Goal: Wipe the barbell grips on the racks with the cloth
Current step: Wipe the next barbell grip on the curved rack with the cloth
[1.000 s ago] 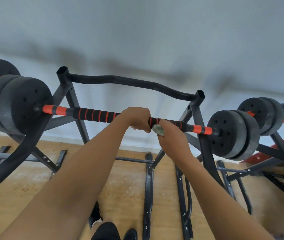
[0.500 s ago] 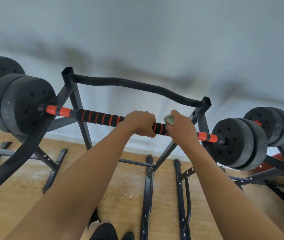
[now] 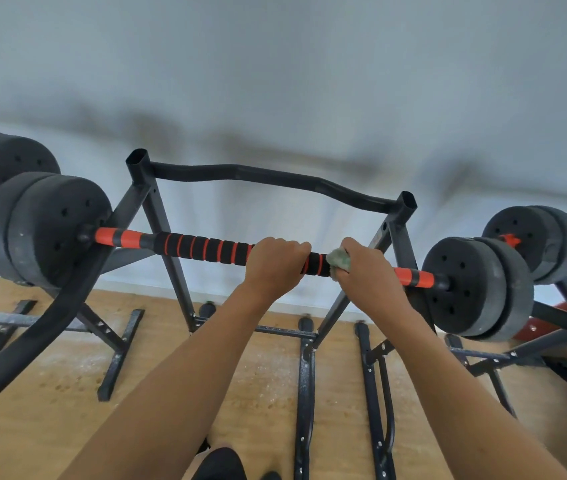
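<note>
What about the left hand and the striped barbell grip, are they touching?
Touching. The head view shows the left hand curled over the striped barbell grip, with no gap; the right hand holds a cloth against it.

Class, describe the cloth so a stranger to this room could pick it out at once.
Find the black middle rack and the barbell across it. Follow its striped grip to the right hand, which presses the cloth onto it. It is the only pale green, crumpled thing among black and orange gear.

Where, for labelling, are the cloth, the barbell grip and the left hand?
cloth (image 3: 339, 259): head view, green wad's exposed top.
barbell grip (image 3: 205, 247): head view, bare striped foam.
left hand (image 3: 275, 268): head view, back of hand.
</note>
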A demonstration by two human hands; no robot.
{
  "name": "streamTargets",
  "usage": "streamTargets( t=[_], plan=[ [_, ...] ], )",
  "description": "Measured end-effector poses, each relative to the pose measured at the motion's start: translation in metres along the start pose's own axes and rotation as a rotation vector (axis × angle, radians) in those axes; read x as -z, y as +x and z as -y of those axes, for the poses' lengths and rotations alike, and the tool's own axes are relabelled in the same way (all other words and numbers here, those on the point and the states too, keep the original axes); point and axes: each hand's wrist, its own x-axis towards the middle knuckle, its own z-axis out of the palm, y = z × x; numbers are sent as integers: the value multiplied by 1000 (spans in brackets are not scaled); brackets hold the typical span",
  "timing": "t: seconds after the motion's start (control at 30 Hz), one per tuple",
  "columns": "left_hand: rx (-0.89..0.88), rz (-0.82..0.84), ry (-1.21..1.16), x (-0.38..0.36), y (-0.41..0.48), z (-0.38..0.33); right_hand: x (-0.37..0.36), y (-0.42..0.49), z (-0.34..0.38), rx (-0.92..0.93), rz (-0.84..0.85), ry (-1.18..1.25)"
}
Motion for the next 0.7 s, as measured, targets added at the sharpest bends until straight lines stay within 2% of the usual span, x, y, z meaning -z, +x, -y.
streamTargets(
  t=[0.2,0.3,0.4,0.47,0.53,0.57,0.6,0.63,0.7],
  plan=[
    [-56,-173,4,-13,-6,3,-4,28,9,-25,-50,-20],
    [17,-130,15,-6,-5,-5,-5,45,3,-31,27,-32],
    [116,241,-14,21,14,-12,-7,49,-3,6,93,-54],
    [84,505,-42,37,32,-11,-3,39,0,-13,121,-21],
    [81,779,-193,41,40,-9,-2,28,-1,-18,157,21],
    [89,864,-268,38,40,-9,-4,23,-4,-5,161,23],
    [90,859,-280,35,38,-10,-4,19,-7,-6,162,32],
    [81,785,-231,33,34,-11,-6,17,-10,-6,167,56],
    [39,557,-76,28,24,-14,-7,17,-10,13,158,67]
  ],
)
